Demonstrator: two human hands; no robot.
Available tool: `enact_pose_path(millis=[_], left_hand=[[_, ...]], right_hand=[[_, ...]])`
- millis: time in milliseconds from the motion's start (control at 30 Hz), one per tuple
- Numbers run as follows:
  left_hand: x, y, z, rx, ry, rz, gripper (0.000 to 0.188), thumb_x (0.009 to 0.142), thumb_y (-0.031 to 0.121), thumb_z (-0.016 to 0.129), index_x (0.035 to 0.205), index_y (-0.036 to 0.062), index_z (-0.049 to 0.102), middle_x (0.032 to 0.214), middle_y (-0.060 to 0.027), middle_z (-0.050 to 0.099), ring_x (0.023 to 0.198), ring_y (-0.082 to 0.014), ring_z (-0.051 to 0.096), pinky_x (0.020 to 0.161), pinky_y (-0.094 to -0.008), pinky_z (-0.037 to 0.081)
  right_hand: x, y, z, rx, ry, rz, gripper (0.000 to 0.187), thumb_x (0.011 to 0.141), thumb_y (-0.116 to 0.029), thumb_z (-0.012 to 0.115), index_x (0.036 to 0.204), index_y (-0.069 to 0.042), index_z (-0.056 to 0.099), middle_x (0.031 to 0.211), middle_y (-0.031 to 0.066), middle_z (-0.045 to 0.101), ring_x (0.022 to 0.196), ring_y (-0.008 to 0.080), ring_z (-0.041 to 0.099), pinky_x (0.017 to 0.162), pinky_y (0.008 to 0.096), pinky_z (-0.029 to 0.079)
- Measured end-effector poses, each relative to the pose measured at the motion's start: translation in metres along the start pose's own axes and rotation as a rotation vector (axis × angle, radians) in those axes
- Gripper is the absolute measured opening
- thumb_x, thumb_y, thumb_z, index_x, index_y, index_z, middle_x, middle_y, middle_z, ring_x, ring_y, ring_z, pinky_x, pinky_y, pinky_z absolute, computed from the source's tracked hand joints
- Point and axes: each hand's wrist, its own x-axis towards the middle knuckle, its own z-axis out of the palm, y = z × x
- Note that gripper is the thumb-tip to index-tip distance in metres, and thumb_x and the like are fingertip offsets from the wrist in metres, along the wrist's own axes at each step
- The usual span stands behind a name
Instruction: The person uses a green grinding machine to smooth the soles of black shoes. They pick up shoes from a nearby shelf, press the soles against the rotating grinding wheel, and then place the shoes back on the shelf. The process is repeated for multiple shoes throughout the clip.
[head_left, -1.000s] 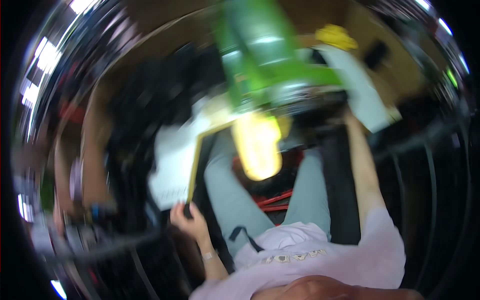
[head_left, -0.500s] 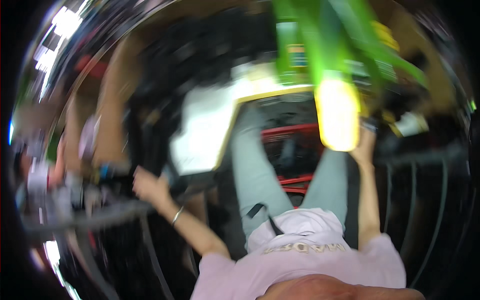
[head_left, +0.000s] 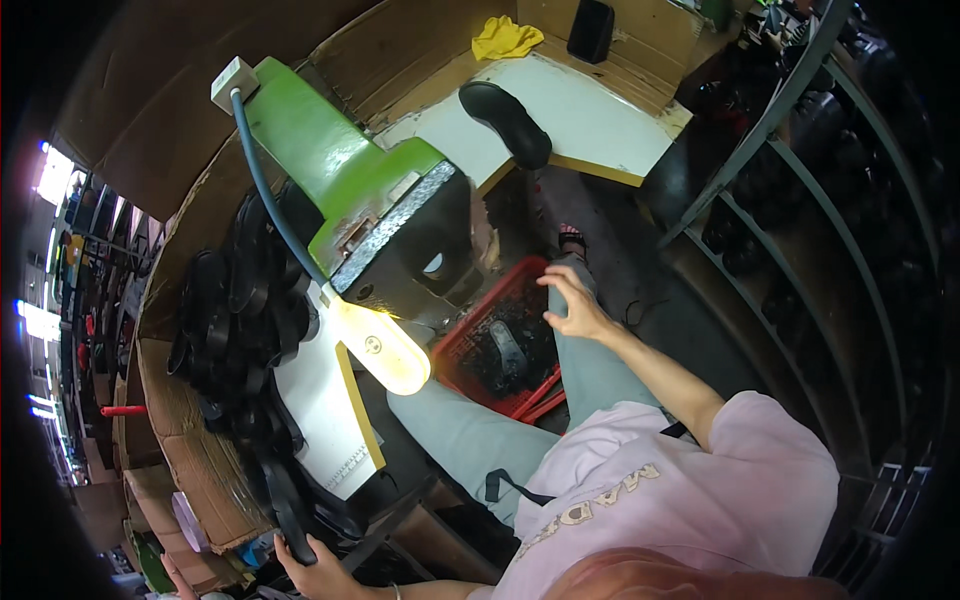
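My left hand (head_left: 316, 570) is at the lower left, its fingers closed on the end of a black shoe sole (head_left: 284, 505) at the near edge of a heap of black soles (head_left: 235, 310). My right hand (head_left: 578, 306) hangs over my right thigh, beside a red basket (head_left: 470, 315), fingers spread and nothing in them. Between my knees, the basket holds dark scraps and a greyish flat piece (head_left: 508, 348). A green machine (head_left: 340, 160) stands in front of me, with a lit lamp (head_left: 385, 355) on its near side. Another black sole (head_left: 507, 122) lies across the far white tabletop's edge.
Cardboard walls (head_left: 190, 440) enclose the bench on the left and back. A yellow cloth (head_left: 505, 38) and a black block-like piece (head_left: 591, 30) are at the far side. A metal rack (head_left: 790, 170) with dark items rises on the right. A grey cable (head_left: 262, 185) runs to the lamp.
The view has swung round, and the earlier frame is blurred. My left hand now grips a sole at the heap. My right hand has left the machine's right side and is over my thigh.
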Motion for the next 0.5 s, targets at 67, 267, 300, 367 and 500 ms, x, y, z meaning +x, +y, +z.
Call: enact_pose_path(millis=[67, 267, 300, 367, 500], left_hand=[[-0.006, 0.056, -0.041, -0.155, 0.059, 0.175, 0.032, 0.070, 0.020, 0.083, 0.094, 0.0016, 0.072, 0.092, -0.0170, 0.072, 0.084, -0.0314, 0.069, 0.079, -0.0381, 0.054], [-0.013, 0.104, -0.019, -0.689, -0.266, 0.477, 0.036, 0.066, -0.005, 0.073, 0.101, -0.0038, 0.064, 0.088, -0.0183, 0.065, 0.077, -0.0348, 0.064, 0.073, -0.0377, 0.051], [-0.016, 0.111, -0.009, -0.703, -0.245, 0.475, 0.036, 0.066, -0.005, 0.073, 0.101, -0.0034, 0.064, 0.088, -0.0185, 0.065, 0.076, -0.0330, 0.064, 0.072, -0.0366, 0.050], [-0.022, 0.116, 0.000, -0.662, -0.211, 0.410, 0.032, 0.074, -0.005, 0.072, 0.105, -0.0052, 0.063, 0.088, -0.0121, 0.064, 0.080, -0.0226, 0.062, 0.075, -0.0311, 0.048], [-0.031, 0.124, 0.032, -0.689, -0.091, 0.207, 0.032, 0.075, -0.005, 0.072, 0.106, -0.0052, 0.064, 0.094, -0.0119, 0.066, 0.084, -0.0214, 0.062, 0.079, -0.0314, 0.049]], right_hand=[[-0.009, -0.014, 0.008, 0.292, -0.141, 0.143, 0.058, 0.068, -0.006, 0.077, 0.122, -0.006, 0.054, 0.120, 0.0124, 0.052, 0.104, 0.0231, 0.059, 0.083, 0.0346, 0.050], [0.016, -0.009, -0.002, 0.480, 0.062, 0.193, 0.022, 0.081, -0.004, 0.071, 0.103, -0.003, 0.065, 0.097, 0.0065, 0.065, 0.088, 0.0133, 0.064, 0.075, 0.0274, 0.051], [0.045, -0.001, -0.014, 0.433, 0.229, 0.142, 0.016, 0.083, -0.005, 0.070, 0.098, -0.003, 0.066, 0.092, 0.0056, 0.066, 0.085, 0.0121, 0.064, 0.074, 0.0266, 0.051], [0.120, 0.015, -0.042, 0.459, 0.466, 0.091, 0.009, 0.086, -0.007, 0.067, 0.094, -0.002, 0.068, 0.087, 0.0048, 0.068, 0.080, 0.0114, 0.064, 0.071, 0.0254, 0.051], [0.267, 0.099, -0.096, 0.235, 0.534, 0.234, 0.020, 0.083, -0.019, 0.069, 0.093, -0.001, 0.072, 0.078, 0.0065, 0.071, 0.069, 0.0127, 0.065, 0.065, 0.0277, 0.052]])
